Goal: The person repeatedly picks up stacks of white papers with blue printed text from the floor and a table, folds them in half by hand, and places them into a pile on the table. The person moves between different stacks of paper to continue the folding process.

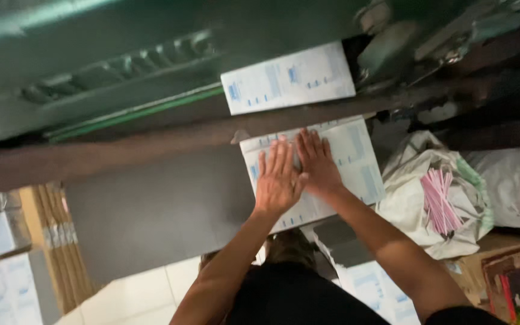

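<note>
Both hands are flat on a white printed paper sheet with blue markings [332, 165], sitting just right of the middle of the frame on a dark grey table [164, 204]. The left hand [279, 179] has its fingers stretched out and close together, palm down on the lower left part of the sheet, and the right hand [316, 161] is laid the same way just beside it, the two touching or slightly overlapping at the thumbs. So neither grip is closed around anything, it's just open palms pressing on paper. A second white printed sheet of the same kind [288, 78] lies higher up, top centre, half tucked under a green metal machine housing [109, 66] that fills the upper left. A dark brown bar or ledge [121, 150] runs across between the two sheets. On the right there's a crumpled white plastic bag [419, 198] with a bundle of pink straws or sticks [439, 198] poking out. Lower left has stacked white cartons [7, 283] and some flat brown cardboard [58, 241] standing on edge. More white printed boxes [377, 289] sit under the right forearm at the bottom.
</note>
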